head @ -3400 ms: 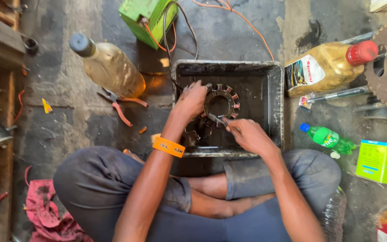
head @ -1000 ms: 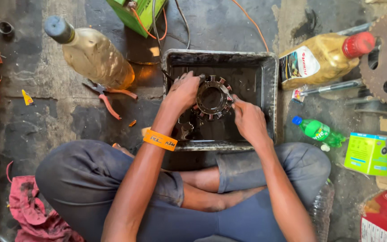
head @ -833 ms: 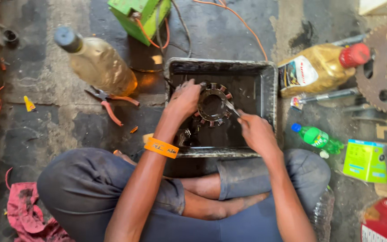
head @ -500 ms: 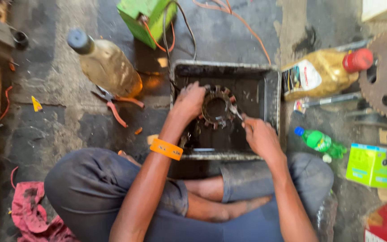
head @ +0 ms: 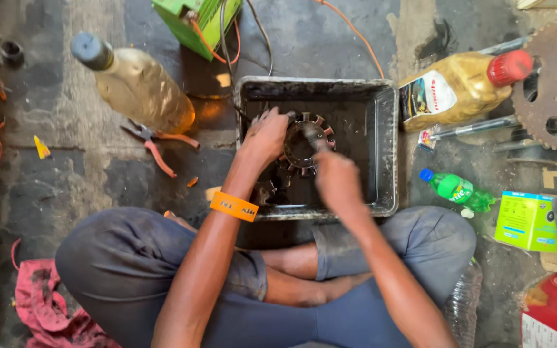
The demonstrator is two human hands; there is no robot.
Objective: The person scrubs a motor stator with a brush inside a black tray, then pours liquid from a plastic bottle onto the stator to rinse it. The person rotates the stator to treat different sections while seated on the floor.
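Your left hand [head: 267, 135] grips the toothed metal ring [head: 305, 145] with closed fingers inside the black tray [head: 385, 154] on the floor, while your right hand [head: 336, 180] curls over its edge, grip unclear.

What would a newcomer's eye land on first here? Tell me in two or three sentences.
First, the grimy black tray at centre, where the left hand grips a toothed metal ring and the right hand works at it from the near side. Next, the orange wristband on the left arm. Then two amber bottles: a grey-capped bottle at upper left, a red-capped bottle right of the tray.
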